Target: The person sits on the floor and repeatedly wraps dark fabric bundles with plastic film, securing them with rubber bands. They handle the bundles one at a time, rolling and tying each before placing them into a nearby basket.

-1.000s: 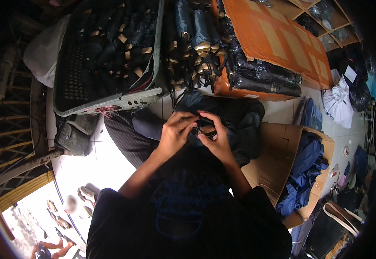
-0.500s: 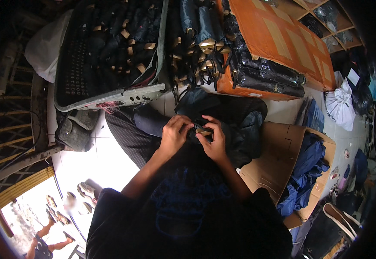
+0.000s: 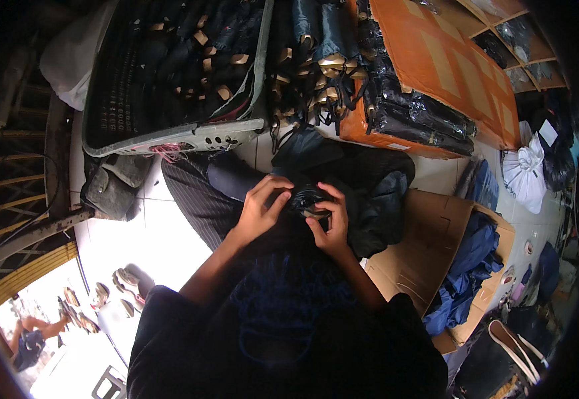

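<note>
A black, shiny rolled bundle with a tan end piece, which looks like a folding umbrella (image 3: 308,198), is held end-on above my lap. My left hand (image 3: 261,207) is at its left side, thumb and fingertips curled close against the dark edge. Around its right side curve the fingers of my right hand (image 3: 331,216), with the thumb just below the tan end. Dark cloth (image 3: 383,199) lies on my lap just beyond and to the right of my hands. Some of the bundle is lost against my black shirt.
A grey-green plastic basket (image 3: 236,136) of similar bundles stands ahead to the left. More tan-ended bundles (image 3: 319,73) lie beside an orange carton (image 3: 449,60) with plastic-wrapped packs. At right, a brown carton (image 3: 416,249) contains blue fabric (image 3: 469,266). Shoes (image 3: 126,279) lie at lower left.
My fingers have shifted on the bundle, and it has tilted so more of its round, shiny end shows. The left fingertips are a little farther apart. A person at lower left has moved left.
</note>
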### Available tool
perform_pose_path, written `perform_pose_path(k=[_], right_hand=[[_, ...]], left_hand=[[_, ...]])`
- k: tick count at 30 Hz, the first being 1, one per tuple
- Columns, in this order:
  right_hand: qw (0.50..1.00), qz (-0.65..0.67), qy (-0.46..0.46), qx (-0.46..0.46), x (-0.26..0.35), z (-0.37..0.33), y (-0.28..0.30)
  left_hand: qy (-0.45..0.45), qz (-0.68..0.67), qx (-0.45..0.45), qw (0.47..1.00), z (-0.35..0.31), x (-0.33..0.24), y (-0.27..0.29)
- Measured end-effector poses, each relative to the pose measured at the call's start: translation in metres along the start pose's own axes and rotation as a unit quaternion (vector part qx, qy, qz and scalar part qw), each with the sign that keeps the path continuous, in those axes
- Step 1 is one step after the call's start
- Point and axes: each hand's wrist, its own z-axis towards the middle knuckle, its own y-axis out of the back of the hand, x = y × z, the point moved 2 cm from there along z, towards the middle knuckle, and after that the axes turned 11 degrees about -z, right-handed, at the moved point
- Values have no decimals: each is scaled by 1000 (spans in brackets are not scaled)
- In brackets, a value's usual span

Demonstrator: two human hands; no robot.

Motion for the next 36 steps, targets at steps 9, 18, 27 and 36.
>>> perform_pose_path(k=[9, 18, 27, 36], right_hand=[[998, -46, 17, 39, 7, -8, 1], [995, -81, 33, 42, 7, -10, 2], [998, -59, 16, 20, 5, -13, 2], [997, -66, 18, 19, 2, -15, 4]], left_hand=[[-21, 17, 139, 990, 9, 0, 9], [22, -41, 100, 994, 8, 14, 1], [12, -37, 111, 993, 10, 3, 5], [15, 26, 95, 995, 1, 4, 5]])
